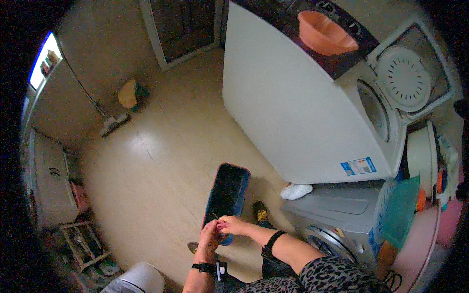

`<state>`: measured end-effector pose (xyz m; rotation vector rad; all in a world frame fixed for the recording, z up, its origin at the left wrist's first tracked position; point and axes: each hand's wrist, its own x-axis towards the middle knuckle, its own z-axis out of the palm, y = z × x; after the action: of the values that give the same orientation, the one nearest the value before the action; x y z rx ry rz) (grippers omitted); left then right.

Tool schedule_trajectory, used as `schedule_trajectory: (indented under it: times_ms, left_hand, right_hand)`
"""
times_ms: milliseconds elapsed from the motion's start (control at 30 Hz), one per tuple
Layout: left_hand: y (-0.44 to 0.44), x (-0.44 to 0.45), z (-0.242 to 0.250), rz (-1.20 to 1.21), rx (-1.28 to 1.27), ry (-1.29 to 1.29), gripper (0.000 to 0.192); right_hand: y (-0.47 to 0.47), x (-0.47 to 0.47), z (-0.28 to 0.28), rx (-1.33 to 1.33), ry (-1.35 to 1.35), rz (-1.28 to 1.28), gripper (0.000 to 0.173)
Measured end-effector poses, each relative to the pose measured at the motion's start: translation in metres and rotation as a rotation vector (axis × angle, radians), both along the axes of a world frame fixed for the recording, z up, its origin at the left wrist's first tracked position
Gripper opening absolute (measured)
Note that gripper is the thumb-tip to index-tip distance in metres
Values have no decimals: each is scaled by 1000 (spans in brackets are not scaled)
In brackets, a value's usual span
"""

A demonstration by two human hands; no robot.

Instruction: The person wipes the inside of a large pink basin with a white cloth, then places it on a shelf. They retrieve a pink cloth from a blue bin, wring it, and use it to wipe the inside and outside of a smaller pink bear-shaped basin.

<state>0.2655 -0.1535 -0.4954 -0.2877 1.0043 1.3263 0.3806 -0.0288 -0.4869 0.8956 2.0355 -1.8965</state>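
My left hand (210, 232) and my right hand (231, 224) meet over the near end of a long, dark rectangular tub (229, 186) with a reddish rim. The fingers of both hands are bent together around a small pink patch; whether it is an object or fingertips, I cannot tell. The tub is in front of my feet, and its outer side looks blue. Its dark inside shows no clear contents, and the hands cover part of its near end.
To the right stand a white washing machine (293, 99) with its lid raised and a grey front-loading washer (337, 203). A white cloth (296, 191) lies by them. An orange basin (324, 34) rests on top. A floor brush (114, 124) leans left; a wooden rack (84, 243) stands lower left.
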Motion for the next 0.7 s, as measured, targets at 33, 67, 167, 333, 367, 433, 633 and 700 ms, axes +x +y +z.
schedule_trajectory:
  times_ms: [33, 67, 167, 333, 367, 433, 633, 700]
  left_hand:
    - [-1, 1, 15, -40, 3, 15, 23]
    - [-1, 0, 31, -87, 57, 44, 25]
    - [1, -5, 72, -175, 65, 167, 27]
    - [3, -5, 123, -187, 94, 346, 28]
    - [4, -7, 129, -212, 43, 385, 28]
    - [0, -7, 139, -205, 126, 455, 25]
    - [-32, -25, 154, -315, 49, 609, 20]
    - [-41, -32, 152, -314, -30, 632, 22]
  right_hand:
    - [2, 2, 0, -87, 41, -44, 38]
    - [2, 6, 3, -185, 33, -77, 35]
    - [-2, 15, 10, -332, 15, -171, 29]
    - [-15, 19, 36, -188, 183, -308, 28]
    - [-15, 18, 41, -152, 145, -327, 27]
    - [-10, 19, 52, 129, 109, -474, 25]
    - [31, 38, 100, 102, 185, -902, 21]
    - [36, 40, 123, 112, 374, -899, 24]
